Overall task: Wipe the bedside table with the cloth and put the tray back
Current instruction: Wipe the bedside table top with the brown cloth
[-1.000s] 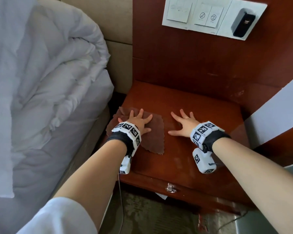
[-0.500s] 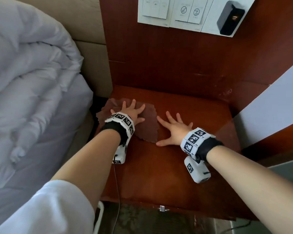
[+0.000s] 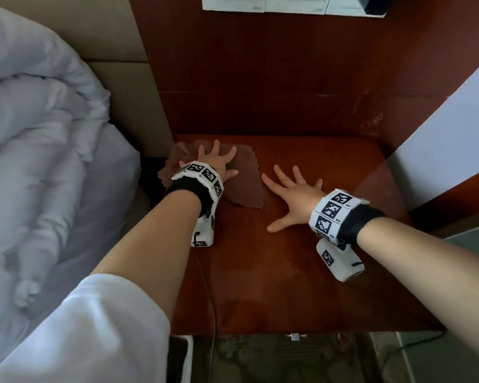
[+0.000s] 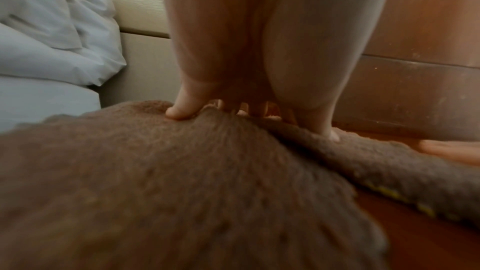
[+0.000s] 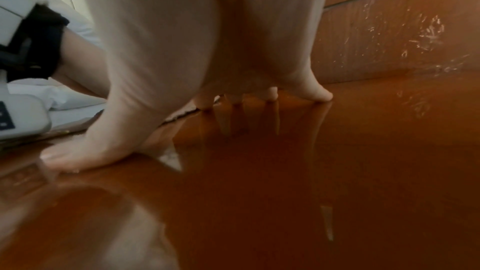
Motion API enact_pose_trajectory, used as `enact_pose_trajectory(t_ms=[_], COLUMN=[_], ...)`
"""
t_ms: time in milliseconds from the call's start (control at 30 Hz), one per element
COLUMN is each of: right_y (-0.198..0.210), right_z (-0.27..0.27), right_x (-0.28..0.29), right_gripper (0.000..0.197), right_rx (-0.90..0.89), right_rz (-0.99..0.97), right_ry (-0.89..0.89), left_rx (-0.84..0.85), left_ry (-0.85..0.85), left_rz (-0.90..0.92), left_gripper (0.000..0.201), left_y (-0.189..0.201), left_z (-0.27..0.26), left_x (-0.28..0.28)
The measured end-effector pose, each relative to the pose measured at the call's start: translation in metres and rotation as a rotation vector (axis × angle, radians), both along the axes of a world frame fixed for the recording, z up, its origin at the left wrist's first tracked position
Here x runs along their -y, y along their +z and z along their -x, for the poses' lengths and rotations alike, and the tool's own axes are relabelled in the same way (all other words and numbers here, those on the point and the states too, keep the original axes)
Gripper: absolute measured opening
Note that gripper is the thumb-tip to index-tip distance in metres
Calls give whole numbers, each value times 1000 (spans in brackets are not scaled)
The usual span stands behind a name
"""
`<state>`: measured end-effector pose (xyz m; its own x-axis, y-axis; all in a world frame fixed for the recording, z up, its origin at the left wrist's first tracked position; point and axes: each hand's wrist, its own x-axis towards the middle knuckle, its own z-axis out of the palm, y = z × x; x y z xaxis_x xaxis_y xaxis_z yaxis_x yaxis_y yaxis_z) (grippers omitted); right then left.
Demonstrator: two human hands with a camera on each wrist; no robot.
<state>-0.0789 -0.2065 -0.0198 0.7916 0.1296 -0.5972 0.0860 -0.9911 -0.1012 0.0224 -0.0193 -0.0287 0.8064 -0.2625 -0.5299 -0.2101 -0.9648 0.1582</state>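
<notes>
- Head view: the left hand (image 3: 215, 165), fingers spread flat, presses the brown fuzzy cloth (image 3: 244, 183), now pushed up into the back-left corner of the glossy reddish wooden bedside table (image 3: 302, 272).
- Right hand (image 3: 293, 199), fingers splayed, braces on bare wood just beside the cloth, a touch farther forward than before.
- Front and right areas look unwiped.
- No tray in sight yet.

right hand (image 5: 207, 52) is spread flat on the bedside table (image 5: 337, 171), fingertips (image 5: 323, 94) and thumb pressed onto the glossy reddish wood, which mirrors them. Pale scuff marks (image 5: 426, 36) streak the wood back panel (image 5: 384, 28) behind the far edge. Off to the left there's the other forearm (image 5: 78, 63) with a black strap and white marker band (image 5: 15, 7), plus a sliver of the cloth (image 5: 182, 114) edge past the thumb
</notes>
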Motion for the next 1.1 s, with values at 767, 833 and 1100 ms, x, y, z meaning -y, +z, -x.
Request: enact_pose_trajectory(t_ms=[767, 833, 1100], right_y=[7, 7, -5], right_z=[-19, -19, -26], right_x=[-9, -8, -2], right_gripper=[132, 131, 133], right_rx=[-40, -31, -5], right_rz=[50, 46, 13], right_ry=[-56, -52, -34], left_rx=[-43, -46, -52], left_ry=[102, 116, 165], left_rz=[13, 11, 20], left_gripper=[63, 63, 63], left_y=[15, 16, 19], left_z=[54, 65, 103], left_x=[-15, -16, -17])
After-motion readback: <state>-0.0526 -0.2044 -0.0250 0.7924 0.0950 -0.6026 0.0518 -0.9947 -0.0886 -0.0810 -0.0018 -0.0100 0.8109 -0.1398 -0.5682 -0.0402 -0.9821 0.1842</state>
